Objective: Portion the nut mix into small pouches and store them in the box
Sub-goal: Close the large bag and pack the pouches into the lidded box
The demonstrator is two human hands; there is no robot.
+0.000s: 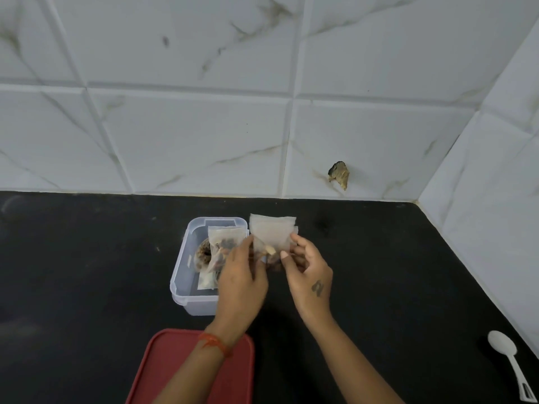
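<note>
A clear plastic box (186, 275) stands on the black counter and holds several small clear pouches of nut mix (224, 243). Just right of the box, both hands hold up another small pouch (272, 233) with nuts at its bottom. My left hand (240, 284) pinches the pouch's lower left edge. My right hand (309, 272) pinches its right side between thumb and fingers. The pouch's upper half stands flat and empty above my fingers.
A red box lid (175, 371) lies on the counter near me, partly under my left forearm. A white plastic spoon (509, 363) lies at the far right. White marble-pattern tiled walls (204, 126) close off the back and right side of the black counter (73, 272).
</note>
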